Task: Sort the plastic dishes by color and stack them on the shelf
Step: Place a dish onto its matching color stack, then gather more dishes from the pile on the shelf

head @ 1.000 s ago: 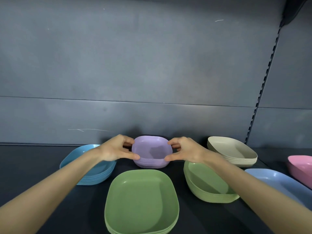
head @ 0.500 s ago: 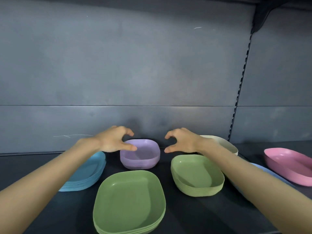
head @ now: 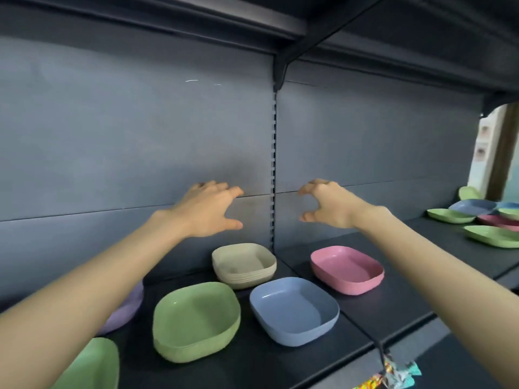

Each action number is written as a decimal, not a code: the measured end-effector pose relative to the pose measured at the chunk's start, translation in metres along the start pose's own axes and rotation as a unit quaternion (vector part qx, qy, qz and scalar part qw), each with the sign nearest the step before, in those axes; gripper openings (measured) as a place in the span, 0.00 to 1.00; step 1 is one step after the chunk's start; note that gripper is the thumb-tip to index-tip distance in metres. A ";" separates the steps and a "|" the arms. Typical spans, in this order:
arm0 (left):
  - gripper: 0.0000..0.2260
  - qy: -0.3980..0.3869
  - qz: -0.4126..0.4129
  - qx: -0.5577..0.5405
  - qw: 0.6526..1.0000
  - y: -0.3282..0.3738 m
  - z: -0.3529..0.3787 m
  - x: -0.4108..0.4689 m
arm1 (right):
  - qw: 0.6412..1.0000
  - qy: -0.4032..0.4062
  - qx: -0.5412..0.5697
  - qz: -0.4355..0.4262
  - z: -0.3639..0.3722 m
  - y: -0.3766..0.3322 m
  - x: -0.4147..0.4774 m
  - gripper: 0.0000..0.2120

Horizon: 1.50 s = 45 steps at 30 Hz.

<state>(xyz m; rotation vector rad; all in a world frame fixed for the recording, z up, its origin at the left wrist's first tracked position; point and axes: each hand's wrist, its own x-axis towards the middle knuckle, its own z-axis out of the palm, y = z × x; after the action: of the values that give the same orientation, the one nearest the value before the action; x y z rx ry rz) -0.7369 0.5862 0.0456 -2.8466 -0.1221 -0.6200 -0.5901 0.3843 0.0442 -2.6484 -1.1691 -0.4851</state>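
left hand [head: 209, 210] and right hand [head: 327, 204] empty, fingers loosely apart, above beige stack [head: 243, 265], pink dish [head: 346, 269], mixed dishes [head: 471, 206] far right

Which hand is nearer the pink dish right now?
Right. The right hand hovers above the pink dish, slightly to its left; the left hand hovers farther left, above the beige stack. Neither touches it.

No text, label, brand or number is legible before me; the coloured tag [head: 393, 375] on the shelf [head: 398, 299] edge, lower right, is too blurred to read.
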 end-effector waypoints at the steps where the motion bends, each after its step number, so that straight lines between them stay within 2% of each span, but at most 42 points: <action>1: 0.30 0.002 0.009 -0.001 1.000 0.019 0.002 0.010 | 1.000 0.000 -0.006 0.014 -0.004 0.021 -0.009 0.30; 10: 0.30 0.000 0.072 -0.024 0.997 0.204 0.025 0.107 | 0.993 -0.029 -0.056 0.096 -0.028 0.209 -0.091 0.30; 15: 0.30 0.007 0.091 -0.050 0.995 0.273 0.032 0.159 | 0.991 -0.048 -0.060 0.114 -0.042 0.287 -0.101 0.31; 23: 0.30 0.019 0.095 -0.056 0.994 0.326 0.048 0.244 | 0.991 -0.024 -0.049 0.122 -0.044 0.385 -0.068 0.31; 31: 0.31 0.017 0.104 -0.068 0.992 0.362 0.101 0.340 | 0.989 -0.032 -0.065 0.125 -0.020 0.481 -0.019 0.30; 45: 0.31 -0.033 0.140 -0.127 0.981 0.464 0.181 0.514 | 0.985 -0.047 -0.059 0.156 0.001 0.668 0.037 0.30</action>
<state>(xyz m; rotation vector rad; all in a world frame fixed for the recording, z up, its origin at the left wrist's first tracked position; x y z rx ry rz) -0.1388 0.1958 0.0076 -3.0459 0.3678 -0.5117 -0.0685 -0.0346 0.0213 -2.9129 -0.7446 -0.3852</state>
